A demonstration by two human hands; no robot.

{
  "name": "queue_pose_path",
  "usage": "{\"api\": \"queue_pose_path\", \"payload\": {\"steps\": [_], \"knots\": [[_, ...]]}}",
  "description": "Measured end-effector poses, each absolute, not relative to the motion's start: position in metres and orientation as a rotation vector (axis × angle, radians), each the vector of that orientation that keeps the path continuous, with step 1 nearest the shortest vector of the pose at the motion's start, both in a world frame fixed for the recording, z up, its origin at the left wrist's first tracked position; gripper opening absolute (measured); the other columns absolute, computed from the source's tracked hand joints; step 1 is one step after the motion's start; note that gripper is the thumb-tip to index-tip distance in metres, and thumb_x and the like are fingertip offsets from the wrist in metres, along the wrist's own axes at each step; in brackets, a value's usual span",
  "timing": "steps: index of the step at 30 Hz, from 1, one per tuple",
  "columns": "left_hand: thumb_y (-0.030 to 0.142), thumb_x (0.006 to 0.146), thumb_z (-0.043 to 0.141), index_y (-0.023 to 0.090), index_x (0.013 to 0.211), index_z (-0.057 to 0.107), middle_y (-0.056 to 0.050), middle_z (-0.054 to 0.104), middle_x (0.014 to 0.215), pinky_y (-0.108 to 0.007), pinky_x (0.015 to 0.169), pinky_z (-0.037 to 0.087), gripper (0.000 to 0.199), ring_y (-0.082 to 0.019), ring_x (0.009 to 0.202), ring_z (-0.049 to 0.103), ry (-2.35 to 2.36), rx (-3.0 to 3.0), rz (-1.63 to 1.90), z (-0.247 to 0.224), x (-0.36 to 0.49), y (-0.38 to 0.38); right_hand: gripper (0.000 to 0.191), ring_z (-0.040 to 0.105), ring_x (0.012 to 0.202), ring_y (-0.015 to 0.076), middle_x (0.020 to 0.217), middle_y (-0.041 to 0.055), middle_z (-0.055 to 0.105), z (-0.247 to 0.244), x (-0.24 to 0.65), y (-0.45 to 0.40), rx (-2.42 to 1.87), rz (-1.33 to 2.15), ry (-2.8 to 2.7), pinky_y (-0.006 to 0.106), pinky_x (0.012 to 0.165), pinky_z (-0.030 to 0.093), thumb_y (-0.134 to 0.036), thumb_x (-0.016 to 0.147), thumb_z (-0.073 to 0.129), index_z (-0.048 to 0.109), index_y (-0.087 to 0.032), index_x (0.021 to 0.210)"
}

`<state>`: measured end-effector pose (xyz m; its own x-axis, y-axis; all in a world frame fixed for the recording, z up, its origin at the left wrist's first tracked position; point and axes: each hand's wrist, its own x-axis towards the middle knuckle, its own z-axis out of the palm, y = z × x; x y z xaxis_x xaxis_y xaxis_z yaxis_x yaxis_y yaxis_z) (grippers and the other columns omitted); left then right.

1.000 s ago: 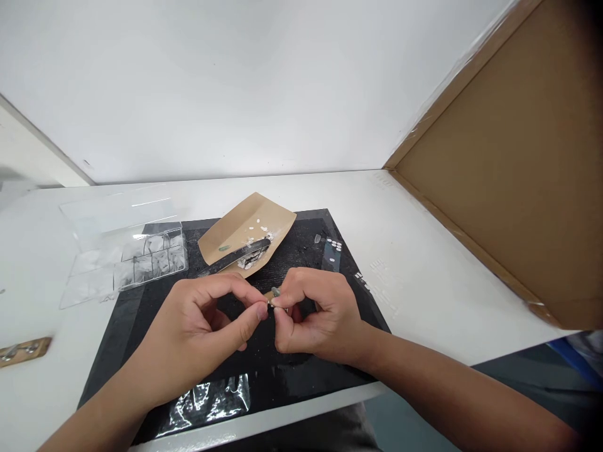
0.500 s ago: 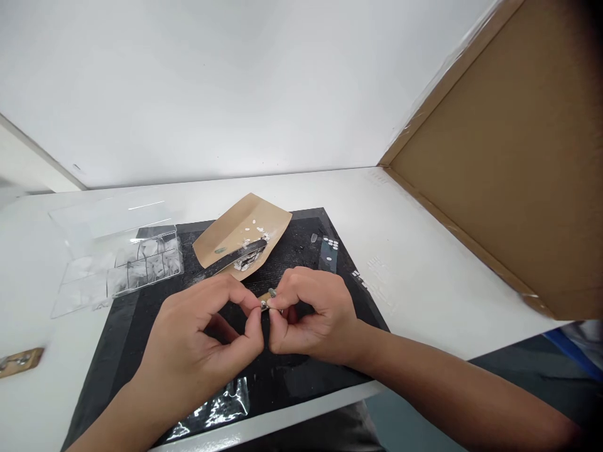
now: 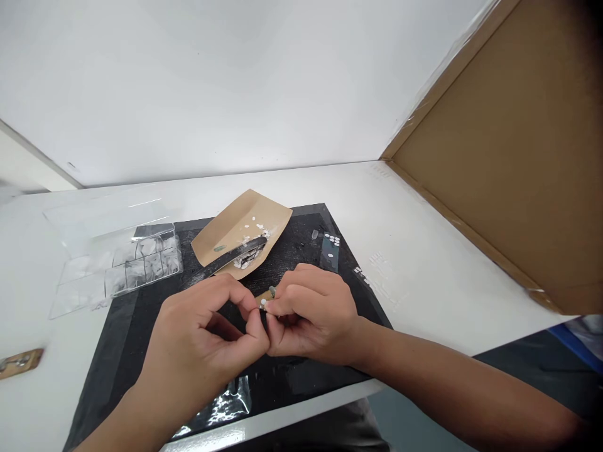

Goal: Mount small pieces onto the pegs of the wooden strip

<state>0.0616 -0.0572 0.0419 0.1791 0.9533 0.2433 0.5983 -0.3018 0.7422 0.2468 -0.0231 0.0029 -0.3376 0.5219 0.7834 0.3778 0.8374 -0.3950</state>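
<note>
My left hand [image 3: 202, 336] and my right hand [image 3: 318, 314] meet over the black mat [image 3: 273, 376], thumb and forefinger of each pinched together. Whatever sits between the fingertips is tiny, dark and mostly hidden, so I cannot make it out. Just behind the fingertips shows a small brown strip [image 3: 264, 297] with a round white spot on it. Partly covered by my right fingers is a small greenish piece [image 3: 272, 291]. Beyond the hands, a nail file [image 3: 230, 257] lies across a tan paper tray [image 3: 221, 233] holding white scraps.
A clear compartment box [image 3: 141, 271] with small bags in it stands open at left. White ovals dot a dark card [image 3: 328, 258] on the mat. A brown block with metal parts [image 3: 21, 363] lies far left. Tall cardboard [image 3: 499, 144] leans at right.
The fingertips of both hands have come closer together, with my right fingers curling further in. The shiny bit seen between them is now hidden. The view has shifted slightly.
</note>
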Motion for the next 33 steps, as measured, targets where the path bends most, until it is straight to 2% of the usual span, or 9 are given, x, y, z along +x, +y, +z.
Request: {"api": "queue_pose_path", "payload": {"steps": [14,17,22,27,33], "knots": [[0.018,0.076,0.065,0.019,0.071,0.064,0.003,0.066,0.072,-0.014,0.042,0.048,0.005,-0.006,0.048,0.054,1.431,1.783,0.888,0.043,0.061,-0.056,0.019,0.045,0.052,0.0094,0.061,-0.0067,0.058,0.0,0.245,-0.024,-0.678,0.303,-1.93,0.027,0.055,0.039,-0.013,0.075,0.065,0.05,-0.024,0.072],[0.02,0.076,0.067,0.019,0.071,0.064,0.003,0.065,0.071,-0.015,0.041,0.045,0.005,-0.006,0.046,0.054,1.422,1.688,0.874,0.043,0.06,-0.056,0.017,0.05,0.055,0.009,0.064,-0.0058,0.062,0.002,0.246,-0.024,-0.66,0.406,-1.895,0.024,0.056,0.043,-0.013,0.076,0.067,0.055,-0.024,0.075],[0.026,0.081,0.07,0.018,0.076,0.066,0.001,0.068,0.072,-0.018,0.044,0.051,0.01,-0.011,0.047,0.066,1.394,1.515,0.863,0.042,0.056,-0.054,0.013,0.062,0.061,0.0105,0.073,-0.0023,0.071,0.002,0.247,-0.022,-0.669,0.615,-1.843,0.025,0.062,0.053,-0.011,0.079,0.069,0.065,-0.022,0.083],[0.029,0.088,0.072,0.018,0.086,0.069,0.0,0.07,0.081,-0.017,0.042,0.056,0.012,-0.01,0.046,0.067,1.305,1.452,0.924,0.044,0.05,-0.05,0.01,0.072,0.072,0.0126,0.082,0.0016,0.076,0.001,0.254,-0.019,-0.687,0.885,-1.807,0.024,0.064,0.056,-0.015,0.089,0.072,0.071,-0.019,0.098],[0.031,0.095,0.07,0.02,0.107,0.074,-0.006,0.072,0.104,-0.022,0.044,0.064,0.017,-0.015,0.068,0.071,1.21,1.471,1.017,0.043,0.043,-0.048,0.015,0.078,0.081,0.0144,0.093,0.0056,0.079,0.003,0.256,-0.018,-0.631,1.084,-1.769,0.025,0.068,0.062,-0.016,0.097,0.067,0.069,-0.017,0.112]]}}
